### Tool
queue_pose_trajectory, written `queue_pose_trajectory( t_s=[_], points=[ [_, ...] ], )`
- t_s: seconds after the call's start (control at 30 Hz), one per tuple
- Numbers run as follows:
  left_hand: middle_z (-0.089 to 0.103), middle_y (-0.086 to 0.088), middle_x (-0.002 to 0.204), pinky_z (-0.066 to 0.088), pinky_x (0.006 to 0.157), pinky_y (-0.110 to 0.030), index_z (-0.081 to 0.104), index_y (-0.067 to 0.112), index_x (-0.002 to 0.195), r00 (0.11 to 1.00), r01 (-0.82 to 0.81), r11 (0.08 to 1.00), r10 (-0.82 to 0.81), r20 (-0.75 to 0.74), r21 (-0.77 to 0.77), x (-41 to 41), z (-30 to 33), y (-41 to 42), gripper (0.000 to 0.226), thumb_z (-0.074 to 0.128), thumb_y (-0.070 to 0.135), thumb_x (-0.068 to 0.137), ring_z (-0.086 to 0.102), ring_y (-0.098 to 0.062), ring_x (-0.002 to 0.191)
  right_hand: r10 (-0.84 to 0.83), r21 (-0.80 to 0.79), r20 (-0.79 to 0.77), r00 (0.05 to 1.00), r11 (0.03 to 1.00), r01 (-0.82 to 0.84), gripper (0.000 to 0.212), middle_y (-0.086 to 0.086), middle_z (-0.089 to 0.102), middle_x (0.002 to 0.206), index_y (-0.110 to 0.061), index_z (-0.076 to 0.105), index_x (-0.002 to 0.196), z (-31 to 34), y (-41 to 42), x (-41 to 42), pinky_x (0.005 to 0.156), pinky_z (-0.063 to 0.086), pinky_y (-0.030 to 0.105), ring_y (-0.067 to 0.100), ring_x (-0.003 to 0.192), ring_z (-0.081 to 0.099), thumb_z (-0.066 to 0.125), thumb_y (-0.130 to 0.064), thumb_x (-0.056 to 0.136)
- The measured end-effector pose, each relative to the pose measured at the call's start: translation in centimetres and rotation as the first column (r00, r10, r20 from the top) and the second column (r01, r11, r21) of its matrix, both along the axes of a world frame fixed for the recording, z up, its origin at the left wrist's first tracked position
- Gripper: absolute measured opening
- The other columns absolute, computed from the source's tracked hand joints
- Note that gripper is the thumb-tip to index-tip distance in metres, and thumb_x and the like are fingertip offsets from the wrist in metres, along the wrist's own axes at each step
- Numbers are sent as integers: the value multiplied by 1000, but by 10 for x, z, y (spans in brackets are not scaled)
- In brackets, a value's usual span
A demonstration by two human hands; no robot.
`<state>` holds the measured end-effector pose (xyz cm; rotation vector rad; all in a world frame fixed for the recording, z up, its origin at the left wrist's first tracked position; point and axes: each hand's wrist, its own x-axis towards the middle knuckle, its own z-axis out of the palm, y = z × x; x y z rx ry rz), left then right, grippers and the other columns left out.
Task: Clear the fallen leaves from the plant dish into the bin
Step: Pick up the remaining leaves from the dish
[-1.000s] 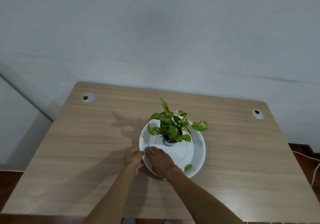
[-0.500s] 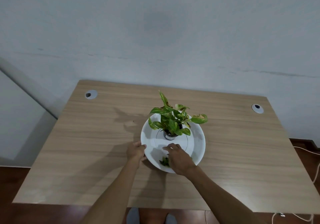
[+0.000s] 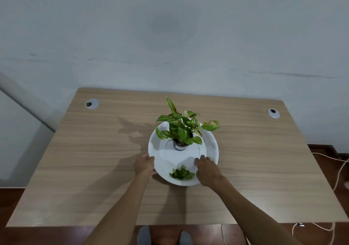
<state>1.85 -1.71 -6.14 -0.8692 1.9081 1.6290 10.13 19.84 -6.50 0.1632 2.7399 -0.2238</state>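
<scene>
A round white dish (image 3: 210, 146) sits on the wooden table (image 3: 94, 159), with a small potted green plant (image 3: 182, 131) standing near its middle. A little heap of fallen green leaves (image 3: 182, 173) lies at the dish's near rim. My left hand (image 3: 144, 164) grips the dish's left edge. My right hand (image 3: 206, 167) rests palm down on the dish just right of the leaf heap, fingers spread, holding nothing. No bin is in view.
Two grey cable grommets (image 3: 92, 103) (image 3: 273, 113) are set in the table's far corners. The wall runs close behind the table. A light cable (image 3: 338, 171) trails on the dark floor at the right. My socked feet (image 3: 163, 235) show below the table's near edge.
My right hand slid from the dish's left near rim across to the right. The leaves are now gathered in a heap at the near rim. The left hand stays on the dish's edge.
</scene>
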Motion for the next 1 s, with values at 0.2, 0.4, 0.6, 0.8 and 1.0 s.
queue_pose_trajectory(
  t_s=[0.2, 0.4, 0.6, 0.8, 1.0],
  points=[
    [67, -12, 95, 59, 74, -46, 59, 6, 125, 1000, 15, 1000, -15, -7, -17, 0, 0, 1, 34, 55, 8, 91, 66, -29, 80, -47, -203, 135, 990, 976, 74, 33, 18, 55, 116, -4, 46, 118, -6, -29, -2, 79, 42, 35, 32, 104, 54, 46, -3, 86],
    [69, -16, 101, 59, 75, -46, 59, 5, 126, 1000, 15, 1000, -15, -20, -13, 1, 2, 0, 34, 56, 7, 92, 65, -29, 80, -124, -410, 102, 987, 899, 155, 34, 11, 57, 106, -17, 53, 112, -2, -39, -3, 74, 48, 36, 27, 92, 57, 43, -2, 83],
    [70, -18, 105, 59, 75, -47, 61, 4, 121, 999, 30, 999, -31, -39, -24, 1, 4, 0, 30, 54, 4, 92, 65, -28, 79, 105, -323, 195, 975, 946, -37, 50, 10, 45, 117, -25, 36, 133, 7, -15, -10, 85, 49, 44, 27, 97, 52, 55, -15, 88],
    [66, -11, 89, 60, 72, -50, 65, 3, 116, 998, 49, 998, -50, -44, -39, 0, 5, 0, 28, 55, 2, 90, 67, -30, 76, 159, -240, 236, 959, 966, -101, 63, 14, 37, 126, -38, 26, 144, 6, -46, -25, 88, 49, 45, 36, 100, 57, 55, -19, 92],
    [67, -13, 93, 60, 70, -48, 62, 2, 116, 999, 11, 1000, -11, -38, -4, 0, 7, 1, 27, 55, 1, 90, 67, -32, 78, 363, -53, 217, 906, 931, -360, 84, 17, 33, 131, -37, 23, 149, 12, -69, -33, 69, 43, 44, 42, 104, 55, 63, -1, 84]
  ],
)
